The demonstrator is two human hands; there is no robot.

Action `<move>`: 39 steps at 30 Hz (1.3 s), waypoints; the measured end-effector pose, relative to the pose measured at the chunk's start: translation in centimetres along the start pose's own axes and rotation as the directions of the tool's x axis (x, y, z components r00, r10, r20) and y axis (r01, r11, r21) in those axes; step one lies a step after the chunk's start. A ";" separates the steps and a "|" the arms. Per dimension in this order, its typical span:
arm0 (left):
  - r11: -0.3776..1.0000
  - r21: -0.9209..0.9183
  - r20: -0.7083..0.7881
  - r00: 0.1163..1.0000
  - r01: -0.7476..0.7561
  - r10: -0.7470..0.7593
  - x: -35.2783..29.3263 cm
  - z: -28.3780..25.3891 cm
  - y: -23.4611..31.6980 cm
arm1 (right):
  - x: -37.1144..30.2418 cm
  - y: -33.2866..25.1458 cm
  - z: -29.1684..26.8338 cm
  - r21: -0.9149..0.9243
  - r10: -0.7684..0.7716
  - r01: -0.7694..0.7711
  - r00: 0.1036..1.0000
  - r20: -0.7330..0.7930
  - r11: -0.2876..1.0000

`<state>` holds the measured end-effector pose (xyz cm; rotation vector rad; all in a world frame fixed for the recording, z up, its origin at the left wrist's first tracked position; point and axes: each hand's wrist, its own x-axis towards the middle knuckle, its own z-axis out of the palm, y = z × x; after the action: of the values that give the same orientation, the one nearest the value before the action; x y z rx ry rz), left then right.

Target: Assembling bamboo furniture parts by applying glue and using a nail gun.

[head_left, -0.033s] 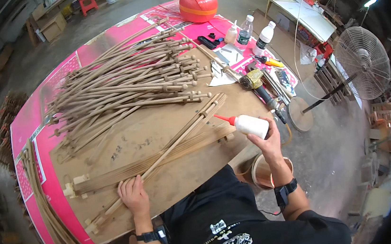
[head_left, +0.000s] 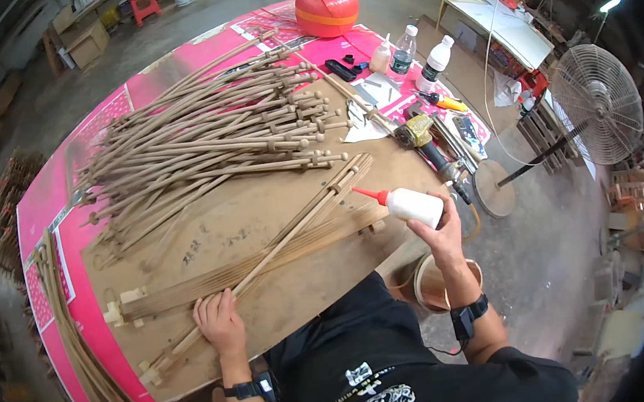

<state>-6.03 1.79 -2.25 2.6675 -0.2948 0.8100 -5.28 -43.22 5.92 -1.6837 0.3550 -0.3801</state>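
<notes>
My right hand is wrapped round a white glue bottle. The bottle is tilted, and its red nozzle points left toward the collared end of a thin wooden rod. A small gap separates nozzle and rod. With its fingers closed over the rod's lower part, my left hand holds it against the brown board. Under and behind that rod runs a bundle of thin wooden strips. A big pile of similar rods, with round knobs and collars at their right ends, lies farther back.
At the table's right are a power tool, a yellow-handled tool and plastic bottles. A red round container stands at the back. Long strips overhang the left edge. A fan and wooden bucket stand to the right.
</notes>
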 end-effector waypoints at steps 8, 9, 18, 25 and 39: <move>1.000 -0.007 -0.010 1.000 0.008 -0.008 0.0 -0.2 0.2 | 0.6 -0.5 1.5 0.117 0.003 0.000 1.000 -0.026 0.993; 1.000 -0.005 -0.012 1.000 0.010 -0.010 0.1 -0.3 0.3 | 0.8 -0.4 1.7 0.081 -0.034 0.034 0.999 0.000 0.996; 1.000 0.015 -0.025 1.000 0.014 -0.014 0.4 -0.3 0.5 | 1.0 -1.1 2.9 -0.173 -0.154 0.164 0.986 0.071 0.971; 1.000 0.027 -0.022 1.000 0.007 -0.006 0.3 -0.4 0.5 | 1.7 -1.5 4.1 -0.418 -0.260 0.271 0.962 0.083 0.867; 1.000 0.015 -0.030 0.999 0.017 -0.016 0.4 -0.3 0.5 | 3.2 -1.4 5.2 -0.490 -0.383 0.430 0.902 0.199 0.758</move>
<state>-6.00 1.39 -1.66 2.6664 -0.2601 0.8495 -0.12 -39.78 6.80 -2.3235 0.0084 -0.5656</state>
